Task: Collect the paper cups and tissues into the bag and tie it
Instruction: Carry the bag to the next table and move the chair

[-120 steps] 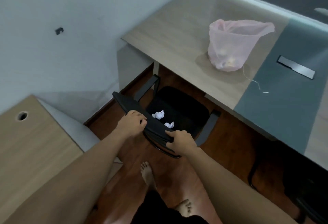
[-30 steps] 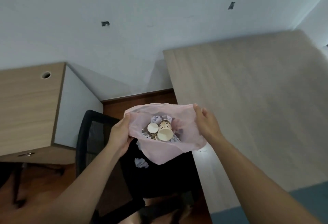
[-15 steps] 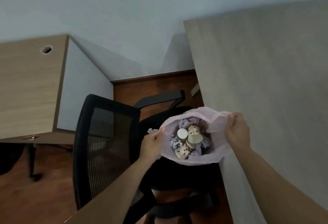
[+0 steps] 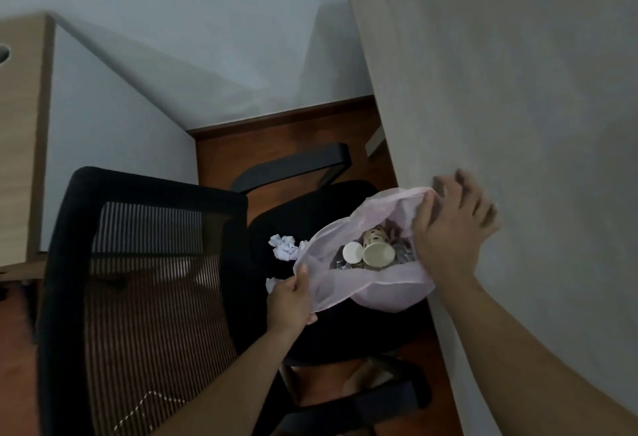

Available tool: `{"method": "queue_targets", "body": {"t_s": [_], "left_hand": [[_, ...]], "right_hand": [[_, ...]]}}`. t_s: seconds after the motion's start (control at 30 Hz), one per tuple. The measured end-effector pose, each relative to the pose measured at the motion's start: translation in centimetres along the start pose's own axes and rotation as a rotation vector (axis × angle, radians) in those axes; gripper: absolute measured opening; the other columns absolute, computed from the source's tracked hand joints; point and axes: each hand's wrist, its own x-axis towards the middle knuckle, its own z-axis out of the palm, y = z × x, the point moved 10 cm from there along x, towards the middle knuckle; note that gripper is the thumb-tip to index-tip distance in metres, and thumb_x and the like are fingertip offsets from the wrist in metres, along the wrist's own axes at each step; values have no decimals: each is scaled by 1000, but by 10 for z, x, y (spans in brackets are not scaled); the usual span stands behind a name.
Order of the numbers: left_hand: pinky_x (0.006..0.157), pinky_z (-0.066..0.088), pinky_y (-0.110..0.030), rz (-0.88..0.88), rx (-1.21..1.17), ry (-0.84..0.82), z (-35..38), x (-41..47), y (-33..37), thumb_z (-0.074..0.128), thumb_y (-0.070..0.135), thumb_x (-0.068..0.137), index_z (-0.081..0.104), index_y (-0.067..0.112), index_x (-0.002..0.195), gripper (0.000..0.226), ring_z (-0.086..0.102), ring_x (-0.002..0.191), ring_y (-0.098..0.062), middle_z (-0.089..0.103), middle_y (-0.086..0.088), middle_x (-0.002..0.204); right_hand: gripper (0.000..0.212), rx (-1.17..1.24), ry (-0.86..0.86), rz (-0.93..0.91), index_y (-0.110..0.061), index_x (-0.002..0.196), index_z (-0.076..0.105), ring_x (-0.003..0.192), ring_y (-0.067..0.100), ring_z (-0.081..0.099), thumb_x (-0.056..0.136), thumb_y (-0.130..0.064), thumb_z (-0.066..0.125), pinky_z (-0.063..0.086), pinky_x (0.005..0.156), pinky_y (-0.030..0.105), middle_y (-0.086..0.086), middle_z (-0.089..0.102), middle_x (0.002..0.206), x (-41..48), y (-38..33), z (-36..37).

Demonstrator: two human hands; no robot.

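A thin pink plastic bag (image 4: 345, 285) hangs open over the black chair seat (image 4: 262, 228), beside the table edge. Inside it lie paper cups (image 4: 378, 254) and crumpled tissues. My left hand (image 4: 291, 301) pinches the bag's near left rim. At the bag's right rim my right hand (image 4: 448, 232) is blurred, its fingers spread and its thumb against the plastic. A crumpled white tissue (image 4: 284, 247) lies on the seat just left of the bag. A second tissue (image 4: 271, 284) peeks out by my left thumb.
The chair's mesh backrest (image 4: 138, 263) stands at the lower left, and its armrest (image 4: 293, 163) lies beyond the seat. A light wood table (image 4: 518, 125) fills the right side. A wooden side desk (image 4: 20, 125) stands at the far left, over a brown floor.
The bag came off the table and down over the chair seat. In the last half second my right hand's fingers opened and spread, while the left hand kept its hold on the rim.
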Motion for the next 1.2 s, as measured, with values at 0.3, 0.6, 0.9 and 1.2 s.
{"method": "queue_targets", "body": {"t_s": [0.3,0.6,0.9,1.2], "left_hand": [[58,63,-32,-93,39,58,-13,46,-30,47,52,110,74,17,99,45,74,53,-23,66,0,62],[78,57,-40,-77,-383,-136,-24,78,-3,49,35,93,77,17,121,43,71,95,-27,78,-12,106],[91,54,-27,170,227,-92,-18,164,-7,73,28,96,61,30,127,33,65,109,-25,52,7,124],[77,55,-22,363,420,49,-16,182,23,67,13,100,68,-1,128,31,58,115,-21,59,-3,127]], "right_hand": [[67,-26,-124,-26,-35,175,13,170,22,6,114,-51,35,6,133,64,0,9,184,4,-2,13],[68,-69,-101,-25,-35,175,14,169,23,6,113,-53,35,7,132,64,0,8,184,4,-6,7],[67,-77,-82,-34,-35,174,15,169,22,6,113,-55,34,8,132,64,-1,9,184,6,-8,8],[67,-80,-50,-35,-34,174,19,169,23,8,112,-55,33,8,132,64,1,11,183,6,-7,10]]}}
